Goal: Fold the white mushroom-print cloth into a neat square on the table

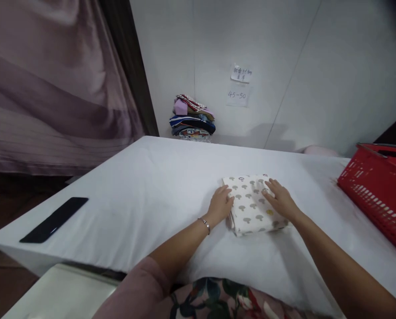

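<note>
A folded white cloth with a mushroom print (pixel 252 208) lies on the white table (pixel 144 190). My left hand (pixel 220 204) rests against the cloth's left edge, fingers curled at its side. My right hand (pixel 280 199) lies flat on top of the cloth's right part, fingers spread and pressing down. Neither hand lifts the cloth. A thin bracelet sits on my left wrist.
A red plastic basket (pixel 380 190) stands at the table's right edge. A black phone (pixel 54 219) lies near the front left corner. A stack of folded colourful clothes (pixel 191 118) sits at the far edge by the wall. A curtain hangs at left.
</note>
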`<action>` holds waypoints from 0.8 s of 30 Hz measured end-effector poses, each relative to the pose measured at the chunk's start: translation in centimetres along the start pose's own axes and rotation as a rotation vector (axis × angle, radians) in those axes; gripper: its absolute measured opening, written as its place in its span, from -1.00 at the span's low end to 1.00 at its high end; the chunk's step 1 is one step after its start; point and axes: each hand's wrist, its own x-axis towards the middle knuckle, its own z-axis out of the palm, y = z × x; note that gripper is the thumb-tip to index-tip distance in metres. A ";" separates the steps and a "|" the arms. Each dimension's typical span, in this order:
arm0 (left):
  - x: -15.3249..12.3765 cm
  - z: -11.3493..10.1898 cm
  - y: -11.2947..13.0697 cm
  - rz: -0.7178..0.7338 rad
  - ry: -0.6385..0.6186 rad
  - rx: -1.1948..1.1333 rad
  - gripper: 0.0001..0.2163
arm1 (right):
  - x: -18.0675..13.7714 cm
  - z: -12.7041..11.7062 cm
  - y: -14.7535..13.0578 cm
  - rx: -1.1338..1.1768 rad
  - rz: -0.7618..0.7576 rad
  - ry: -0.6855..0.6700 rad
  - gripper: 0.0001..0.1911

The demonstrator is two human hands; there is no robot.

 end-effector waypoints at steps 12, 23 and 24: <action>3.4 4.9 0.1 0.057 -0.196 0.255 -0.43 | 5.3 5.0 5.5 0.010 0.142 -0.074 -0.45; 2.9 4.5 -0.2 0.032 -0.132 0.234 -0.49 | 5.6 4.2 6.1 0.238 0.267 -0.092 -0.36; 2.8 4.3 -0.2 0.000 -0.112 0.218 -0.50 | 5.5 3.7 6.4 0.289 0.321 -0.089 -0.35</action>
